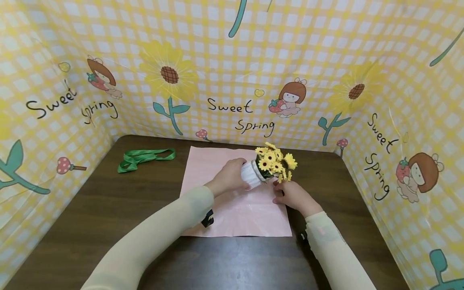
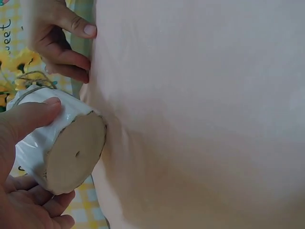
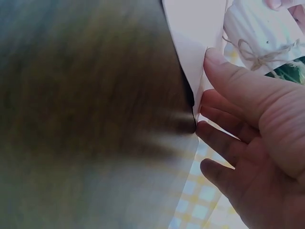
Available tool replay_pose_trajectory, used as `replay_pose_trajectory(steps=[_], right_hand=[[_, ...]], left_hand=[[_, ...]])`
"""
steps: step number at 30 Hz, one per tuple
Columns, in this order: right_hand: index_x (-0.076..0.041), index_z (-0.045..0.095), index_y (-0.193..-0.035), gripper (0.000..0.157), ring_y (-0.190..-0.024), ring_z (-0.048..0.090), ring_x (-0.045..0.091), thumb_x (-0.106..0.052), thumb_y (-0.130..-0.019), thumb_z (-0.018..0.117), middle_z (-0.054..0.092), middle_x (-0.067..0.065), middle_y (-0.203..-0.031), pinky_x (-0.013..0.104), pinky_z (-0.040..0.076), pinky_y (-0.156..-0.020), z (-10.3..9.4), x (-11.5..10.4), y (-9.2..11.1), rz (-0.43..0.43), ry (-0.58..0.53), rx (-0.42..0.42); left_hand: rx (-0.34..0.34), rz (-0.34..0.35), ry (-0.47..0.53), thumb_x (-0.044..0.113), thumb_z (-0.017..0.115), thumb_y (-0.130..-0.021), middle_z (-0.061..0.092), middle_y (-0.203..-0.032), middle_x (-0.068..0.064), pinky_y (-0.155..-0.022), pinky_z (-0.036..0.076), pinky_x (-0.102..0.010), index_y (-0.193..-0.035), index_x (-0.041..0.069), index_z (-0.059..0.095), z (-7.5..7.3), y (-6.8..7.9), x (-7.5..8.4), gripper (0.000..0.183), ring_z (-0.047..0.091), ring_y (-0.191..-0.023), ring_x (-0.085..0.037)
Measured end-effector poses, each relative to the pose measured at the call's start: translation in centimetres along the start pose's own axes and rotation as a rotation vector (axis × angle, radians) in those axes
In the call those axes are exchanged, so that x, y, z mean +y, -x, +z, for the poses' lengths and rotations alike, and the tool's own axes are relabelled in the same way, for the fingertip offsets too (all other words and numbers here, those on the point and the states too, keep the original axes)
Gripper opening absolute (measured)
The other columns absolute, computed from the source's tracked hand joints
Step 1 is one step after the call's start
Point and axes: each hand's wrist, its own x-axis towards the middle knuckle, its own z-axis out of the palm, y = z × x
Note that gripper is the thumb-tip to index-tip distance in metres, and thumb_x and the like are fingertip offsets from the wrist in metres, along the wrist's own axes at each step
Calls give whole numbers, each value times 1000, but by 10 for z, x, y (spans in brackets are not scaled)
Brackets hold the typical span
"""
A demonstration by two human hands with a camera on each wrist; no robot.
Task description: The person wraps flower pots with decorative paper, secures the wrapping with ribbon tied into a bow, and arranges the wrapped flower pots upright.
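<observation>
A white ribbed pot (image 1: pixel 250 176) with twine round its rim and yellow flowers (image 1: pixel 272 160) leans tilted over the pink sheet (image 1: pixel 235 219), blossoms toward the right. My left hand (image 1: pixel 227 176) grips the pot, thumb on one side and fingers on the other. Its flat round base (image 2: pixel 78 152) faces the left wrist camera. At the sheet's right edge, just below the flowers, is my right hand (image 1: pixel 294 197). Its thumb and fingertips touch the sheet's edge, set apart from each other in the right wrist view. A twine bow (image 3: pixel 257 59) shows on the pot there.
A green ribbon (image 1: pixel 139 158) lies loosely folded at the back left of the dark wooden table (image 1: pixel 108 209). Yellow checked cloth walls (image 1: pixel 224 72) with printed flowers and lettering enclose the table at the back and both sides.
</observation>
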Motion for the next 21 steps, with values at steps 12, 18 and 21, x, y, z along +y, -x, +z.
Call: replay_pose_trajectory(steps=[12, 18, 21], right_hand=[[-2, 75, -111, 33, -112, 67, 32, -17, -84, 85, 71, 14, -117, 49, 53, -97, 2, 1, 2, -66, -22, 58], [-3, 76, -111, 32, -111, 67, 32, -18, -84, 85, 73, 12, -114, 49, 53, -96, 2, 4, 2, -56, -21, 55], [-3, 76, -111, 32, -110, 68, 31, -20, -85, 85, 73, 12, -114, 49, 53, -95, 3, 6, 1, -45, -11, 43]], left_hand=[[-52, 52, -169, 33, 94, -69, 63, -133, -9, -105, 47, -40, -143, 5, 53, -3, -8, 16, 90, 55, -120, -26], [-81, 52, -225, 36, 94, -70, 62, -134, -9, -106, 46, -42, -144, 6, 53, -5, -10, 20, 90, 55, -121, -27], [-84, 60, -242, 38, 94, -71, 62, -135, -10, -107, 45, -43, -144, 5, 53, -5, -11, 21, 90, 55, -123, -29]])
